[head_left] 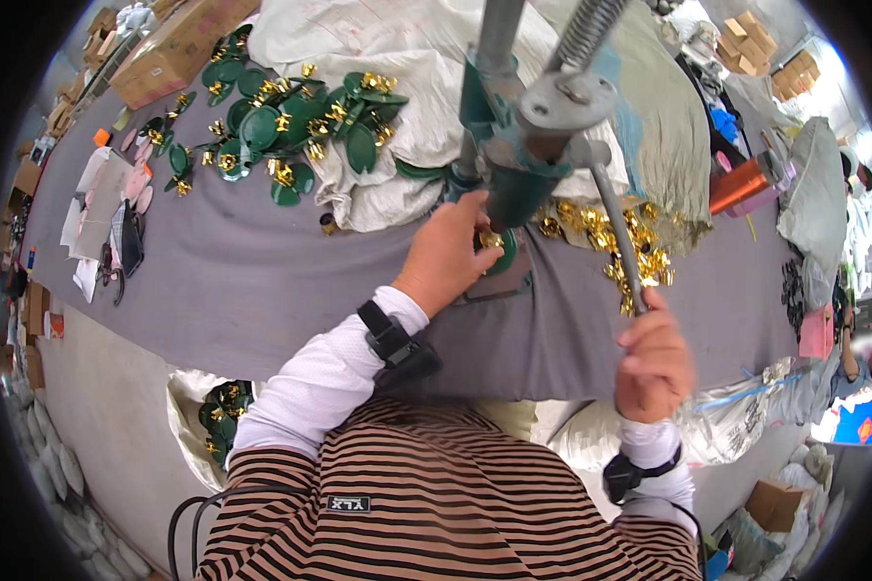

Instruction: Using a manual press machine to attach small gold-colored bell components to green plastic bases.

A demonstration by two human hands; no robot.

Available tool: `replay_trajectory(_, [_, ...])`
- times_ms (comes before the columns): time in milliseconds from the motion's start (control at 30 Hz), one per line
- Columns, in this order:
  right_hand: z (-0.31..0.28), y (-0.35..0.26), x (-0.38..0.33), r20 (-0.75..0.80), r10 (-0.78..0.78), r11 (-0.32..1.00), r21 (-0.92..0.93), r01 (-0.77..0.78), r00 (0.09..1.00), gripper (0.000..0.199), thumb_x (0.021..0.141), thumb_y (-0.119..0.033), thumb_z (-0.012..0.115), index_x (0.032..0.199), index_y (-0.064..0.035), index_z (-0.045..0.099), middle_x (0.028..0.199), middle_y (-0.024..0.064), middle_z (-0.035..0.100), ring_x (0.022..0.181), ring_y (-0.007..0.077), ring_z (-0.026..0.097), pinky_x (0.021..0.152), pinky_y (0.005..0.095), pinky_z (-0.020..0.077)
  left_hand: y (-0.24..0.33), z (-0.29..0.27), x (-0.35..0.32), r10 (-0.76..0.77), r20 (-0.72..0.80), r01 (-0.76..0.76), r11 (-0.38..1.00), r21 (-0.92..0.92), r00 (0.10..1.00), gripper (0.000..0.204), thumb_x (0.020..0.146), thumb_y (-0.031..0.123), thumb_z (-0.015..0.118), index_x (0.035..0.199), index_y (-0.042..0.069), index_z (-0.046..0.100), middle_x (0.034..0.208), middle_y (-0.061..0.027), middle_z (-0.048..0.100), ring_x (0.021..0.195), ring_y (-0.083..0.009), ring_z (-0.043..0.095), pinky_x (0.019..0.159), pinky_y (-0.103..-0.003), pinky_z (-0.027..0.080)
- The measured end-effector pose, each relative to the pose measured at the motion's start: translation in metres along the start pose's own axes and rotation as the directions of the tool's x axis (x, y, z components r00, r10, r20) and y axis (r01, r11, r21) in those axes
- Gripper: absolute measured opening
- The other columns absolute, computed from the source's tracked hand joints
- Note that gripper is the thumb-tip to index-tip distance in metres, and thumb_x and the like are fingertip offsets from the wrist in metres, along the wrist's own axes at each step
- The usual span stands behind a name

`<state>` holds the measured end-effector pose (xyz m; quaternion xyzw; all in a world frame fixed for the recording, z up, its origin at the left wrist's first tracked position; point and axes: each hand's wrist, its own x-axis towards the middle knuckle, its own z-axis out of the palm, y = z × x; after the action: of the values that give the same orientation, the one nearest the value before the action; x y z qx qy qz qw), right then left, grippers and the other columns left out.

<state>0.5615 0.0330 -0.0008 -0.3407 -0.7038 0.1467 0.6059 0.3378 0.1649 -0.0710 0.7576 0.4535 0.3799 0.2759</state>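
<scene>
R hand (pixel 654 363) closed rnd lever (pixel 622 228).

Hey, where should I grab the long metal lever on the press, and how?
Take the lever probably near its lower end, from the near right side: it's a slim rod slanting down from the press, and your right hand is there.

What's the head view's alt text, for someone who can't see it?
A person's left hand touches a gold piece by a green disc under a hand press, and the right hand grips the press's lever. Over a grey cloth, loose gold pieces lie to the press's right; green discs with gold pieces are heaped to its left.
</scene>
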Motion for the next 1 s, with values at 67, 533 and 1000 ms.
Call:
replay_trajectory(67, [-0.006,-0.013,0.045,0.000,-0.109,0.982,0.153,0.108,0.994,0.021,0.089,-0.019,0.052,0.077,-0.0048,0.062,0.067,0.0063,0.056,0.072,0.0243,0.059,0.087,0.0480,0.0478,-0.002,-0.002,0.001,-0.053,0.082,0.051,0.998,0.023,0.995,0.061,0.073,0.014,0.075,0.126,0.003,0.047,0.096,-0.0113,0.065,0.094,-0.0313,0.060,0.080,-0.040,0.050])
replay_trajectory(533, [0.076,0.046,0.276,-0.273,0.123,0.952,0.305,-0.036,0.954,0.020,0.091,-0.011,0.060,0.104,0.0032,0.061,0.066,0.0029,0.059,0.047,0.0084,0.050,0.040,0.0163,0.0376,-0.054,-0.088,-0.055,-0.032,0.169,0.017,0.996,0.091,0.985,0.058,0.072,0.017,0.078,0.123,0.006,0.054,0.087,-0.0087,0.063,0.076,-0.0228,0.059,0.070,-0.033,0.049])
replay_trajectory(1000, [0.066,0.048,0.276,-0.240,0.170,0.939,0.334,-0.083,0.956,0.021,0.093,-0.018,0.060,0.105,-0.0003,0.061,0.070,0.0020,0.058,0.051,0.0077,0.051,0.042,0.0165,0.0378,-0.107,-0.117,0.048,-0.107,-0.139,0.159,0.880,0.447,0.984,0.024,0.072,0.012,0.071,0.089,0.001,0.058,0.084,-0.0171,0.062,0.083,-0.0373,0.061,0.074,-0.043,0.048])
